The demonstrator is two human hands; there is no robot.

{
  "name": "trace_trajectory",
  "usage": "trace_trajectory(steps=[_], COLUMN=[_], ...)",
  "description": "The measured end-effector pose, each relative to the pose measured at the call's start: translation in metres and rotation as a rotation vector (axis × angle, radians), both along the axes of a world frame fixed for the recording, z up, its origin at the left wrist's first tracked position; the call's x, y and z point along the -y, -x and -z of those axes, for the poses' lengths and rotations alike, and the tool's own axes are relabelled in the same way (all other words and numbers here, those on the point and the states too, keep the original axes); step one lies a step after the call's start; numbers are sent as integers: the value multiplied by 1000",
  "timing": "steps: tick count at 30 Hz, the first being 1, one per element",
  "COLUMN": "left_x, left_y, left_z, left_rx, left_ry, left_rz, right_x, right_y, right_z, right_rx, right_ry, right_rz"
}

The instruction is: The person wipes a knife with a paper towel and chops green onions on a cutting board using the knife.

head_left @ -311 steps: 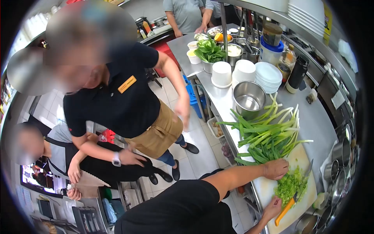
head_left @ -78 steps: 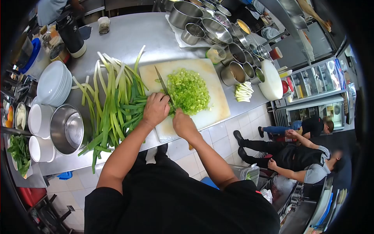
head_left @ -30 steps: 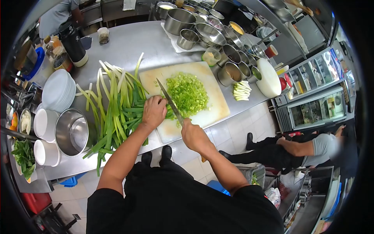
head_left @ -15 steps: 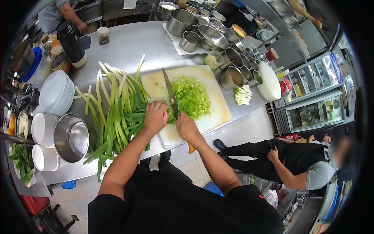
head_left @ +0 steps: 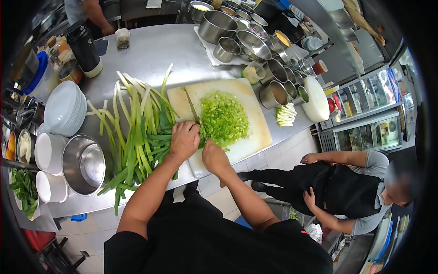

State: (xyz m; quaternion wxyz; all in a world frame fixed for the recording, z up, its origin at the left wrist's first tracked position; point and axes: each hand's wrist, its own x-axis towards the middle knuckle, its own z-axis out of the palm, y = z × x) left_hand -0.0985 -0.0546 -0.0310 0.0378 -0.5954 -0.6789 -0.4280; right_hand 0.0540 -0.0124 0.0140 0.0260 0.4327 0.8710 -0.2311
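My right hand is closed around the handle of a kitchen knife. The narrow blade points away from me over the cutting board, close beside my left hand. My left hand has its fingers curled down on the green ends of some spring onions at the board's left side. More long spring onions lie in a loose heap to the left, partly overlapping the board. A mound of chopped spring onion covers the middle of the white cutting board.
Left of the heap stand a steel pot, white tubs and stacked plates. Steel pots crowd the back right, with cut pale stalks nearby. A co-worker stands to the right; another person's arm shows at upper left.
The knife blade has turned and now shows almost edge-on, shifted slightly left with my right hand. The co-worker on the right has changed posture, with both arms now visible.
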Motion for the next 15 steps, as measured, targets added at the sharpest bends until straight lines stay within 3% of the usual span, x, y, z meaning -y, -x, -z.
trace_trajectory(steps=[6,10,15], left_x=[-1,4,3], left_y=[0,-2,0], left_z=[8,3,1], left_rx=[85,62,60], left_ry=[-50,-19,-6], left_rz=[25,23,22], right_x=[-4,21,19], right_y=[1,-13,-17], right_z=[-40,-84,-57], right_rx=[-108,61,127], right_ry=[28,85,108], right_rz=[88,77,6])
